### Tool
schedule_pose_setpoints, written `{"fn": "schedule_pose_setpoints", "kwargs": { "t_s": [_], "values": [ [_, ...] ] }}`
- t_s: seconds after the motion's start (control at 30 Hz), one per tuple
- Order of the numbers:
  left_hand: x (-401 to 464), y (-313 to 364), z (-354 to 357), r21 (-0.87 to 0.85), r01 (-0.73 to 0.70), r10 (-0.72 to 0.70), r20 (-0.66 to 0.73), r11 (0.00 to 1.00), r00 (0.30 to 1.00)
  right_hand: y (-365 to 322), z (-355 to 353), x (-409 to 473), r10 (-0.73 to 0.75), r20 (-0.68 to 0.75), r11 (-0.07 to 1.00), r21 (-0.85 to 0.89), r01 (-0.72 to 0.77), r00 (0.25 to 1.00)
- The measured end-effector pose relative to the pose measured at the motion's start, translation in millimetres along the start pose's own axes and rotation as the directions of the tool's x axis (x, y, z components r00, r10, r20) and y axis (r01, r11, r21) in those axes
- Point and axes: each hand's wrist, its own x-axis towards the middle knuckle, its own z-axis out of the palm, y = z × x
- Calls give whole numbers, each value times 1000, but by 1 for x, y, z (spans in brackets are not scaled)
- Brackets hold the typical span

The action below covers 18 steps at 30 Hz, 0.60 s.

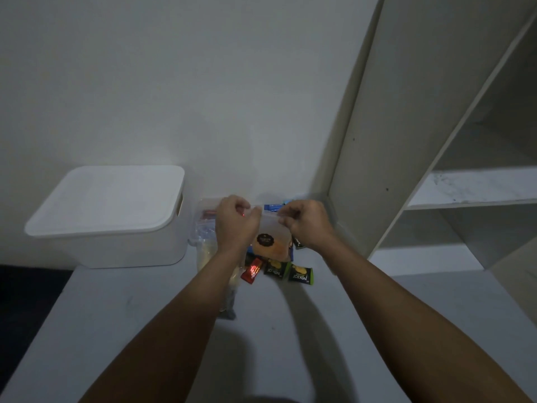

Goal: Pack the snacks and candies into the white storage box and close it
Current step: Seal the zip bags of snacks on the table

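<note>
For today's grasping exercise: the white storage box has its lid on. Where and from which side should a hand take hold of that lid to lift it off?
Probably grip the lid at its overhanging rim along the near long edge, coming from the front. The rim juts past the white storage box wall, giving fingers a lip to hook under, and both hands are already on that side.

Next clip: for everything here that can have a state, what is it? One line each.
Box: lid on, closed.
Clear pouch: lifted off the table, top edge pinched by both hands.
Left hand: pinching the pouch top.
Right hand: pinching the pouch top.
Green packets: lying on the table, unpacked.
Red packet: lying on the table, unpacked.
Shelf: open-fronted.
</note>
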Motion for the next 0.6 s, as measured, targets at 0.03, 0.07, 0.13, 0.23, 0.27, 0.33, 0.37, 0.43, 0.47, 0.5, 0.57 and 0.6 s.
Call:
{"fn": "schedule_pose_setpoints", "kwargs": {
  "t_s": [0.03, 0.07, 0.13, 0.23, 0.27, 0.33, 0.37, 0.43, 0.47, 0.5, 0.57, 0.6],
  "values": [
    [2, -2, -2, 96, -121, 119, 20, 988, 993, 0, -1, 1, 13, 9, 1000, 17, -13, 1000],
    [4, -4, -3, 173, -229, 217, 83, 958, 973, 0, -3, 2, 20, 18, 999, 32, -20, 1000],
    [10, -6, -4, 271, -354, 305, 207, 895, 930, 0, -5, 4, 27, 40, 997, 72, -29, 999],
    [14, -2, -5, 299, -318, 240, 271, 900, 932, -3, -8, 5, 17, 61, 993, 113, -24, 998],
    [14, 0, -4, 300, -291, 211, 272, 909, 939, -4, -9, 4, 17, 60, 990, 138, -26, 998],
    [13, 3, -4, 311, -277, 194, 273, 909, 942, -6, -10, 3, 20, 52, 981, 189, -30, 998],
    [12, 5, -4, 316, -277, 191, 277, 908, 942, -6, -10, 2, 25, 46, 977, 210, -34, 999],
    [11, 7, -3, 311, -267, 182, 276, 912, 944, -6, -10, 2, 45, 35, 968, 244, -52, 998],
    [10, 8, -3, 306, -260, 176, 275, 916, 945, -5, -10, 1, 57, 27, 966, 251, -62, 998],
    [9, 8, -2, 296, -252, 168, 279, 921, 945, -5, -10, 1, 66, 17, 966, 250, -68, 998],
    [8, 8, -2, 260, -244, 167, 285, 934, 944, -5, -10, 0, 75, 1, 967, 245, -73, 997],
    [7, 8, -2, 240, -242, 170, 285, 940, 943, -5, -11, 0, 74, -1, 965, 252, -72, 997]
  ]
}}
